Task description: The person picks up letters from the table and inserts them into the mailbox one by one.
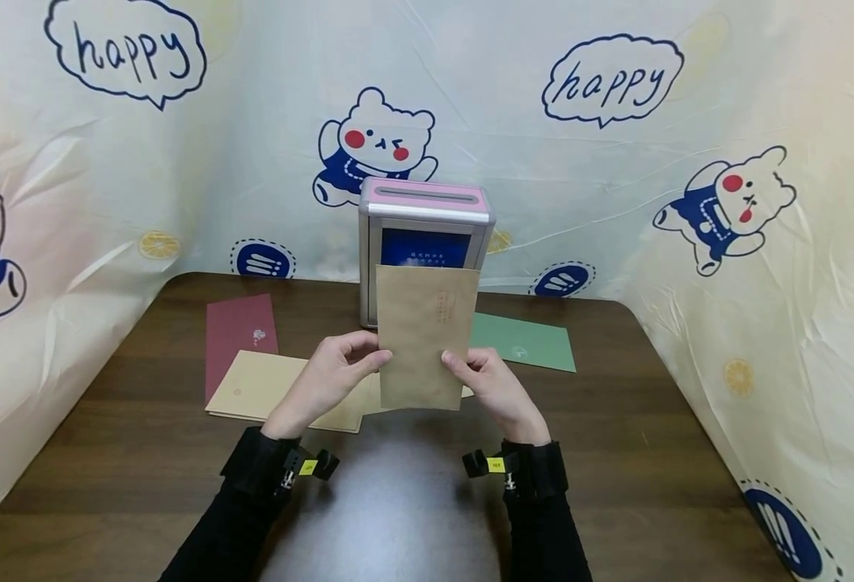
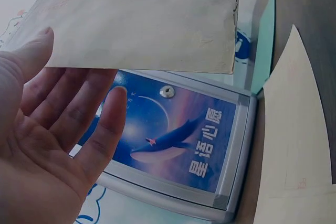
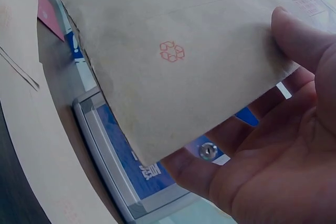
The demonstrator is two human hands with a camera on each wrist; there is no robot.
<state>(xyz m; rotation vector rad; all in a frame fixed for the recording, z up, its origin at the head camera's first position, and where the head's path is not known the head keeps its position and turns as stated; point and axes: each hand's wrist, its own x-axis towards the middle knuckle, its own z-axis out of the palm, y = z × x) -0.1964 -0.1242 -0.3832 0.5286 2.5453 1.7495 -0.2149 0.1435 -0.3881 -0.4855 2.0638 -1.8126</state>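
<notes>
A brown paper envelope (image 1: 427,331) is held upright over the table, in front of a box (image 1: 427,202) with a pink top, a slot and silver edges. My left hand (image 1: 340,372) pinches its left edge, thumb in front and fingers behind. On the opposite edge my right hand (image 1: 496,392) pinches it the same way. The right wrist view shows a red recycling mark on the envelope (image 3: 157,93). In the left wrist view, behind the envelope, the box's front panel (image 2: 168,135) carries a whale picture and a small round lock.
Cream envelopes (image 1: 260,384) lie on the brown table (image 1: 616,453), partly behind the left hand. A dark red envelope (image 1: 238,331) is at the left and a green one (image 1: 529,341) at the right. A printed cloth (image 1: 485,48) hangs around the table.
</notes>
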